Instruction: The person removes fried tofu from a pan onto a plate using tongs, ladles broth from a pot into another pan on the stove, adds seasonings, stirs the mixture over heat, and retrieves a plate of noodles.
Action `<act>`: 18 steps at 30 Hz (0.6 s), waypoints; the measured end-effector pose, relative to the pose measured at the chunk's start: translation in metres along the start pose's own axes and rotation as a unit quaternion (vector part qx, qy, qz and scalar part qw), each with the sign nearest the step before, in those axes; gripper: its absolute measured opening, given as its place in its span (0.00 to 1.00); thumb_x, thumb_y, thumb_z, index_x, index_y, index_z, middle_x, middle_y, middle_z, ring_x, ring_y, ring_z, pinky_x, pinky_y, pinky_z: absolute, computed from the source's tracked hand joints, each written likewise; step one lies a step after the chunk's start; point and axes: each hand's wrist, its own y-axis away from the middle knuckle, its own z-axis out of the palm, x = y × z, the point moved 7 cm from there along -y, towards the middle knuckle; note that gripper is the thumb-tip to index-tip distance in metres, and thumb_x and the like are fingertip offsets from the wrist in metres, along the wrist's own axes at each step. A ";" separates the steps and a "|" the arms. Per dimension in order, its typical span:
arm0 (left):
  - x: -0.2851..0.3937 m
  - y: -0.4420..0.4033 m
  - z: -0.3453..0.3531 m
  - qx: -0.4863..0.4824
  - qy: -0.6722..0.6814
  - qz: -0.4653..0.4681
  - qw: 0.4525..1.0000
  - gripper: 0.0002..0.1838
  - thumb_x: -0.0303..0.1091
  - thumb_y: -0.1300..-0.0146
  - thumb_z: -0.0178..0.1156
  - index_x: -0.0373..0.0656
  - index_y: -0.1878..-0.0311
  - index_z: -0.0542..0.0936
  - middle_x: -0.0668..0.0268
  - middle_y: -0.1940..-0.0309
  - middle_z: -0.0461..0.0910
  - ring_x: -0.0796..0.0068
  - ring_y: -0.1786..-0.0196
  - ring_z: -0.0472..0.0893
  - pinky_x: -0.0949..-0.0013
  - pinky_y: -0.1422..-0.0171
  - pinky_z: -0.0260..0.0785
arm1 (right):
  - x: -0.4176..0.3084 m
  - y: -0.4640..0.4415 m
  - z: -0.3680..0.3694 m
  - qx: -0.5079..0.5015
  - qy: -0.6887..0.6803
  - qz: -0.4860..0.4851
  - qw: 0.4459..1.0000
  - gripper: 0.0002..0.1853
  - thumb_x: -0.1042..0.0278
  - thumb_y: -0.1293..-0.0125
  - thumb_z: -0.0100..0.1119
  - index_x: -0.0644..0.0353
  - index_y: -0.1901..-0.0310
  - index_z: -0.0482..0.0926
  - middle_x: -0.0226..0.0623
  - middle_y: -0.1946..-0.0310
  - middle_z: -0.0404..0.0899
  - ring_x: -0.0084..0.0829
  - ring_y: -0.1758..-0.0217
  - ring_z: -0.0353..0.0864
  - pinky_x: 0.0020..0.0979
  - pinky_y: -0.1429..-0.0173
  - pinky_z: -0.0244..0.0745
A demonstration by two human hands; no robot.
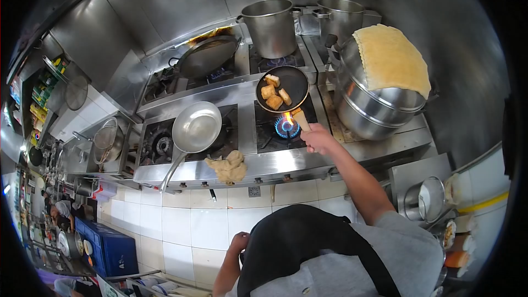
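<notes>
My right hand point(317, 138) is wrapped round the light wooden handle point(300, 120) of a small dark frying pan point(297, 80). Several browned, blocky food pieces point(268, 92) lie in the pan, which is over the front right burner. Blue and orange flame point(287, 125) shows just below the pan's near edge. My left hand point(239, 242) hangs low by the black apron, its fingers curled and partly hidden. An empty steel pan point(197, 126) rests on the front left burner, and a crumpled tan cloth point(228, 167) lies on the stove's front edge beside it.
A wok point(208, 58) and a tall pot point(270, 30) stand on the back burners. At the right is a large steel steamer point(368, 111) with a folded yellow cloth point(393, 58) on top. A blue crate point(110, 247) stands lower left; a person point(63, 209) is beyond it.
</notes>
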 end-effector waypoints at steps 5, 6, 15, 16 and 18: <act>0.122 -0.010 -0.035 0.110 -0.010 0.224 0.968 0.19 0.45 0.37 0.65 0.37 0.53 0.83 0.52 0.58 0.86 0.54 0.52 0.85 0.60 0.45 0.75 | 0.025 0.014 0.005 0.002 -0.058 0.019 0.998 0.03 0.76 0.39 0.53 0.66 0.65 0.73 0.34 0.75 0.68 0.24 0.83 0.65 0.29 0.83 0.64; 0.169 0.006 -0.050 0.128 -0.003 0.252 0.959 0.19 0.44 0.37 0.65 0.38 0.53 0.83 0.50 0.57 0.85 0.51 0.52 0.84 0.59 0.46 0.75 | 0.028 0.020 0.006 0.004 -0.052 0.026 0.998 0.03 0.76 0.39 0.53 0.66 0.65 0.73 0.34 0.77 0.68 0.24 0.84 0.65 0.29 0.83 0.63; 0.474 0.123 -0.147 0.291 -0.183 0.572 0.745 0.18 0.28 0.47 0.67 0.40 0.52 0.78 0.56 0.52 0.78 0.52 0.50 0.76 0.55 0.43 0.70 | 0.057 0.070 0.024 -0.032 -0.023 0.043 0.998 0.04 0.72 0.36 0.54 0.63 0.66 0.71 0.30 0.82 0.67 0.24 0.88 0.68 0.31 0.84 0.63; 0.489 0.120 -0.148 0.273 -0.209 0.586 0.734 0.19 0.27 0.47 0.67 0.40 0.51 0.78 0.57 0.52 0.78 0.52 0.49 0.75 0.55 0.42 0.69 | 0.060 0.074 0.027 -0.049 -0.020 0.050 0.997 0.05 0.71 0.36 0.54 0.63 0.65 0.71 0.30 0.82 0.66 0.24 0.88 0.68 0.30 0.85 0.63; 0.507 0.110 -0.145 0.241 -0.272 0.597 0.715 0.21 0.28 0.47 0.66 0.41 0.48 0.78 0.58 0.50 0.77 0.54 0.47 0.75 0.56 0.41 0.69 | 0.061 0.083 0.030 -0.067 -0.022 0.059 0.996 0.05 0.71 0.36 0.54 0.63 0.64 0.71 0.29 0.82 0.66 0.24 0.88 0.68 0.30 0.85 0.62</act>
